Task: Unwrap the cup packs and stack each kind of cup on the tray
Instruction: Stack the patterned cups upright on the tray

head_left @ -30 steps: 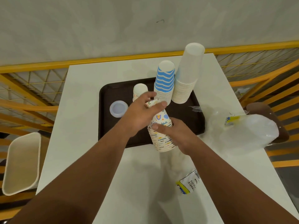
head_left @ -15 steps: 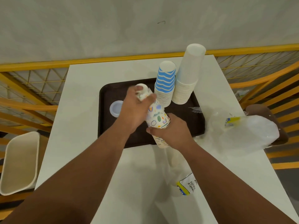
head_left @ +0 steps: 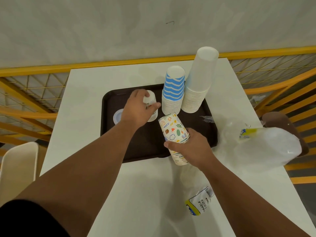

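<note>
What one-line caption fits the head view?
Left hand grips a patterned paper cup on the dark brown tray; right hand holds the tilted patterned cup stack.

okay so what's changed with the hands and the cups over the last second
The left hand lifted cups off the patterned stack, carried them away to the small stack on the tray and grips them there. The right hand kept gripping its stack. Striped stack and white stack unchanged.
</note>
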